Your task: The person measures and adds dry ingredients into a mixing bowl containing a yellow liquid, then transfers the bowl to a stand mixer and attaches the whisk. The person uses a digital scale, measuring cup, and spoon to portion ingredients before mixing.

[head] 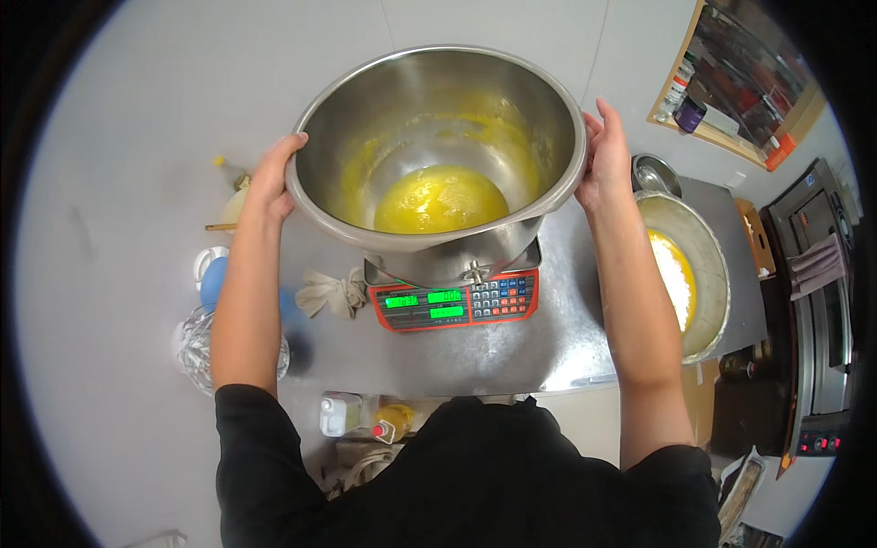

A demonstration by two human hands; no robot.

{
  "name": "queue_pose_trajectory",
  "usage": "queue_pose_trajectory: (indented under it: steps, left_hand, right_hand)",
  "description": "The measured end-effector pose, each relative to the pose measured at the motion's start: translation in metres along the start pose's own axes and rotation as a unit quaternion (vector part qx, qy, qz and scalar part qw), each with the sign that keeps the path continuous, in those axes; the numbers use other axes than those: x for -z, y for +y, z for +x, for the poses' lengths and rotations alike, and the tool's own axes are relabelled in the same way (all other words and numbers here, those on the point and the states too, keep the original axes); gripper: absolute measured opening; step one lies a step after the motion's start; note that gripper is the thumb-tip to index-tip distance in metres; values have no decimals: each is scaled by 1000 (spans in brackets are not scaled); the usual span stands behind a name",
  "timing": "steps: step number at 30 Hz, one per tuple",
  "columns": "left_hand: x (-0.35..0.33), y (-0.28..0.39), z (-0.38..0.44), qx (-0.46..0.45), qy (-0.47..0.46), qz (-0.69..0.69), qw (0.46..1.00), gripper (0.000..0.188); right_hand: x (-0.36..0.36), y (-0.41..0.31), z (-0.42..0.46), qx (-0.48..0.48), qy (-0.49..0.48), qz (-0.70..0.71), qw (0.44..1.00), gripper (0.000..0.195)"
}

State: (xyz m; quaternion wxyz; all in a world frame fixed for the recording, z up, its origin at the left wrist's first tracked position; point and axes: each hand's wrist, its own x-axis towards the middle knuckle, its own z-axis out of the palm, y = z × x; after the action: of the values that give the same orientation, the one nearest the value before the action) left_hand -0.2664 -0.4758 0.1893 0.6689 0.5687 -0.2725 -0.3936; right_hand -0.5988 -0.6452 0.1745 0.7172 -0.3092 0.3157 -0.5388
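A large stainless steel mixing bowl (438,89) is tilted towards me, with a pool of yellow liquid (442,202) in its bottom and yellow smears up its inner wall. My left hand (274,171) grips the left rim, thumb on top. At the right rim my right hand (604,161) holds the bowl from outside, some fingers hidden behind it. Beneath the bowl is a red-framed digital scale (452,308) with lit green displays. The bowl covers most of the scale's pan (531,255); whether they touch I cannot tell.
Beside my right forearm stands a wide metal basin (709,288) holding white powder and yellow liquid, with a smaller steel bowl (656,175) behind it. A crumpled cloth (332,293) lies left of the scale. A wire whisk (199,349) is near my left forearm.
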Motion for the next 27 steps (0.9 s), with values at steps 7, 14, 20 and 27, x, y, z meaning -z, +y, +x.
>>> queue_pose_trajectory:
  steps: [7, 14, 20, 27]
  left_hand:
    - [10, 1, 21, 12, -13, 1, 1000, 30]
    - [46, 8, -6, -215, 262, 41, 940, 24]
    - [-28, -50, -157, -375, 165, 22, 912, 28]
    - [-117, -254, -277, -216, -105, 196, 951, 26]
  right_hand:
    - [-2, 11, -13, 38, -2, -6, 999, 31]
    - [50, 27, -83, -6, -56, -64, 996, 41]
    - [191, 59, -213, -65, 17, -140, 988, 32]
    - [377, 70, -405, -112, 189, -44, 975, 32]
